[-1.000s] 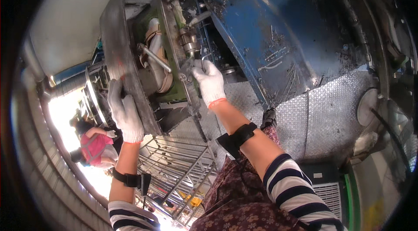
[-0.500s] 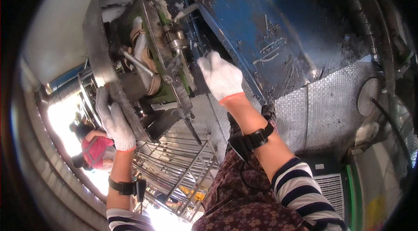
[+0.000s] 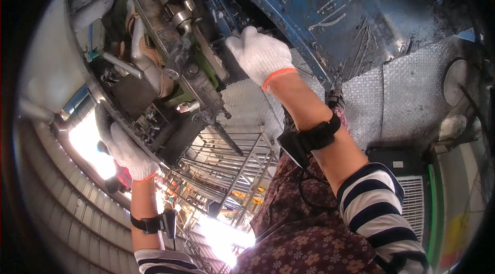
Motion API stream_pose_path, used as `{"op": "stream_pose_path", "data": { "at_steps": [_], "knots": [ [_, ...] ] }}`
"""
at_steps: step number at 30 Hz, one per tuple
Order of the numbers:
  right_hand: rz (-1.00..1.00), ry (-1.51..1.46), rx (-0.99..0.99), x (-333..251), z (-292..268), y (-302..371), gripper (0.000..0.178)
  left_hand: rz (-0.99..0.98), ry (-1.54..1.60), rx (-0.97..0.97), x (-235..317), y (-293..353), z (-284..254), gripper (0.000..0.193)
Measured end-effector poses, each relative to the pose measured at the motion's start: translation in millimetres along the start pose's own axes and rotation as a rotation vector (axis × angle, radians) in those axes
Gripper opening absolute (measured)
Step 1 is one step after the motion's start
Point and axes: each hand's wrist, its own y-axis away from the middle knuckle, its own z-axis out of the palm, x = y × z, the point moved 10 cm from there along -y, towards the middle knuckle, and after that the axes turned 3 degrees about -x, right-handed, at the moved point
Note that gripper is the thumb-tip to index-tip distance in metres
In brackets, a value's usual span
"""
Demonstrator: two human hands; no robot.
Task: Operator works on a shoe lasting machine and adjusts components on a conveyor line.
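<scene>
My left hand [image 3: 125, 151], in a white knitted glove with grey-stained fingers, rests along the outer edge of a dark metal frame [image 3: 75, 31]. Its fingers are stretched out against the frame. In a matching white glove, my right hand [image 3: 262, 56] is closed beside the blue machine body [image 3: 299, 31], next to a dark gap. Its fingertips face away from me, so what they grip, if anything, is hidden. Between my hands lie a greasy steel bar, a shiny round metal fitting [image 3: 181, 18], a bare metal handle rod [image 3: 122, 65] and a pale pipe [image 3: 139, 42] with brown wrapping.
Below the frame stands a wire rack [image 3: 227, 171]. A dark pointed bar [image 3: 227, 137] juts out above it. Textured metal sheet [image 3: 361, 98] lies at right, near a round disc [image 3: 456, 80]. Part of a person in pink [image 3: 122, 178] shows far left.
The view has shifted, so the machine sits further left and higher. Both hands stay by the same parts, the right one still closed. The person in pink is now mostly hidden.
</scene>
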Motion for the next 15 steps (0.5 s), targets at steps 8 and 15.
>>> {"op": "stream_pose_path", "data": {
  "at_steps": [8, 15],
  "knots": [
    [-0.378, -0.398, 0.033, -29, -1, 11, 0.042, 0.405, -0.419, -0.073, 6, 15, 0, 0.048],
    [-0.339, -0.927, 0.158, -36, 8, 12, 0.025, 0.124, -0.138, -0.019, 15, -1, 6, 0.045]
  ]
}}
